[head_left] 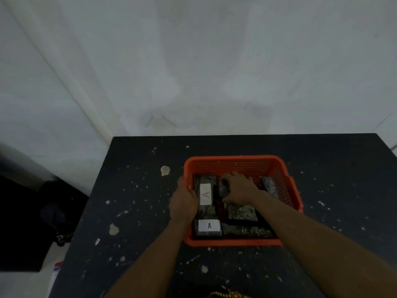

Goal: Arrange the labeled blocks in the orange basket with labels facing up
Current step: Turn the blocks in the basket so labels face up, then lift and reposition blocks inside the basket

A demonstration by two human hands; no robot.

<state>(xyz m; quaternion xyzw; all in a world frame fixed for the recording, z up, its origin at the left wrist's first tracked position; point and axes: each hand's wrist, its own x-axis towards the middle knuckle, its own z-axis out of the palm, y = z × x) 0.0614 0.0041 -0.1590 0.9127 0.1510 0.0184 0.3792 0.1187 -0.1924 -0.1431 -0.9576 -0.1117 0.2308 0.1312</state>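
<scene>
My right hand (pixel 237 188) is gripping a dark block (pixel 224 186) in the orange basket (pixel 236 161); my left hand (pixel 184 201) is steadying the basket's wall. The block risks slipping and landing label-down.

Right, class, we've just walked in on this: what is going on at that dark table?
A person is sorting dark speckled blocks inside an orange basket on a paint-flecked black table. The left hand grips the basket's left rim beside a long block whose white label reads A. The right hand reaches into the middle and grips another block. A second A block lies at the near left corner, label up. At least three other blocks show no label.
</scene>
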